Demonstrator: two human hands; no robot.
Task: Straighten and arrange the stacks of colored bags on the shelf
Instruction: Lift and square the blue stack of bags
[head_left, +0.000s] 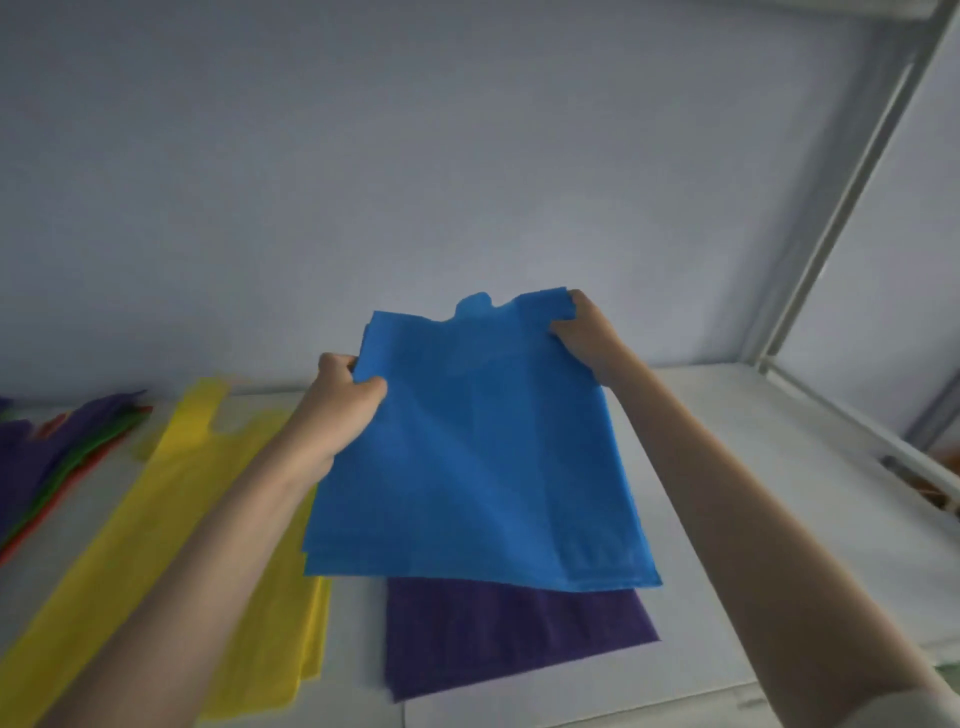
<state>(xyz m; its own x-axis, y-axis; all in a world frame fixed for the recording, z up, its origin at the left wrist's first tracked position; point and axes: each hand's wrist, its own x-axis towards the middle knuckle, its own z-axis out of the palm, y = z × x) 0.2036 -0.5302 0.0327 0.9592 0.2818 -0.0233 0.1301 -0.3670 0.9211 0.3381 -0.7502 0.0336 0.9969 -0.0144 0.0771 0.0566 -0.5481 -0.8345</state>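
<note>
- Blue thin plastic bags (478, 457), a flat stack with handle loops at the far end, held up at the middle of the white shelf board (779, 467), tilted so the far edge is raised toward the pale back wall (415, 156).
- Left hand (345, 395) grips the stack's far left corner, thumb on top and fingers curled underneath.
- Right hand (582, 332) pinches the far right handle loop, thumb pressed on the upper face, fingers wrapped behind.
- Beneath the blue stack's near edge lies a dark purple stack of flat bags (514, 634), flat on the shelf, its near part showing, the rest hidden under the blue.
- Left of the blue stack, partly under the left forearm, a long yellow stack of handle bags (171, 493) lies flat, handles pointing toward the wall.
- Further left of the blue stack, at the shelf's edge of view, a mixed pile of purple, green and red bags (57, 457) lies fanned and uneven.
- Right of the blue stack, well apart, a white metal shelf upright (841, 208) rises at an angle, with a rail along the shelf's side.
</note>
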